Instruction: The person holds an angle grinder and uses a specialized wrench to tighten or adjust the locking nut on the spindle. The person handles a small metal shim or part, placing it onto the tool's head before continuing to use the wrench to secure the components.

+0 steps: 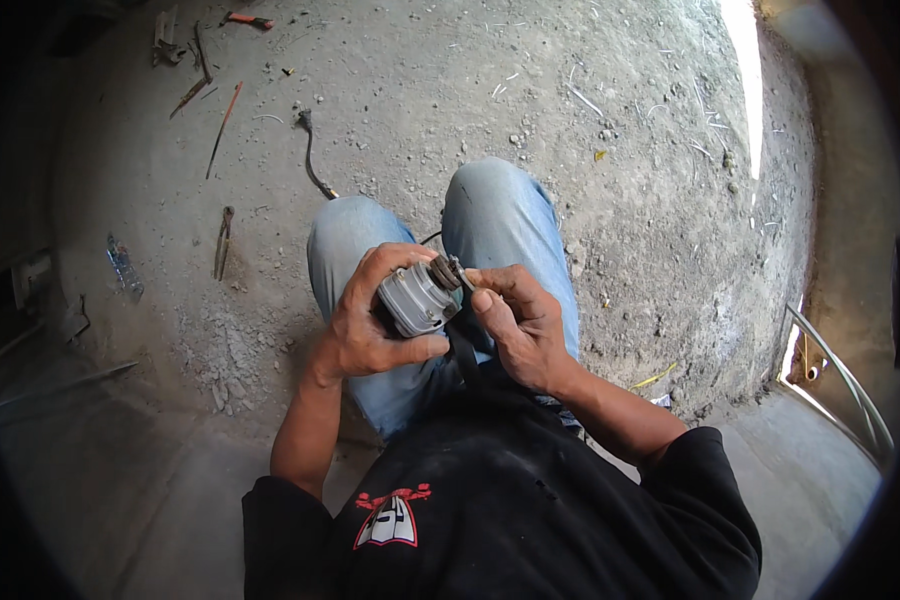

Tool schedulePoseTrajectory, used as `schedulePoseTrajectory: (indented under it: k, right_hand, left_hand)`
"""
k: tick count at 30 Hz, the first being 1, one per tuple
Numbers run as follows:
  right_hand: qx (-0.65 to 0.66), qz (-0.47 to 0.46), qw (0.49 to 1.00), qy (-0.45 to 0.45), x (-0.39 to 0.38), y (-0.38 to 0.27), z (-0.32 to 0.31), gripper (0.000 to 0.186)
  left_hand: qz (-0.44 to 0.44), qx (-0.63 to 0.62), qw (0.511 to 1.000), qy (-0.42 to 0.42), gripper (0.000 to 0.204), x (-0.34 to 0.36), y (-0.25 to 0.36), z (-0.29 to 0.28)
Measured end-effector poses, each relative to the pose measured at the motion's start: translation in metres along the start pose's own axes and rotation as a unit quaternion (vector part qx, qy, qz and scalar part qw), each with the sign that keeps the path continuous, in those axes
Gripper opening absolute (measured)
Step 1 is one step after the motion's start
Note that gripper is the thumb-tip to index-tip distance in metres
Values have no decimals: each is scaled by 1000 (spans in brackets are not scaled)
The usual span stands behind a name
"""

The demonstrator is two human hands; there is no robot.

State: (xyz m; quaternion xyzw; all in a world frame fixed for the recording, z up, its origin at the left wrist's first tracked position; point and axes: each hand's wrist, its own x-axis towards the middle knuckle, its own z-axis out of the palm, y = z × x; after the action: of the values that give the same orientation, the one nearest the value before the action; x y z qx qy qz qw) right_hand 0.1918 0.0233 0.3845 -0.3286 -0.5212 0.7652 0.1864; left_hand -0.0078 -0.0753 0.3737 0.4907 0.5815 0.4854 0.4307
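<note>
Above my lap, my left hand (368, 320) is wrapped round what looks like an angle grinder (415, 300), with a grey metal head and a dark ribbed collar (444, 272). The collar end points up and to the right. My right hand (520, 318) is closed at that end, thumb and forefinger pinching a small, thin, light-coloured piece (466, 280) against the spindle. Its kind cannot be made out. The rest of the tool's body is hidden by my left hand and its own head.
A black cord with a plug (306, 120) lies beyond my knees. Long-handled pliers (223, 243), a thin orange-ended rod (225, 130), an orange-handled tool (248, 20) and a clear plastic bottle (123, 268) lie on the left. Rubble (232, 365) and white strips (585, 101) litter the concrete floor.
</note>
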Motion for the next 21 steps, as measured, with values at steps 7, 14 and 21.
schedulePoseTrajectory:
  k: [7, 14, 21]
  right_hand:
    - [-2, -7, 1000, -18, 8, 3, 0, 24]
    - [42, -39, 998, -19, 14, 19, -1, 24]
    - [19, -81, 996, -28, 22, 22, -1, 24]
  left_hand:
    - [-42, -297, 953, -48, 84, -6, -25, -9]
    - [-1, -291, 953, -80, 85, 0, -40, -13]
    - [-38, -313, 945, -88, 97, -6, -45, -19]
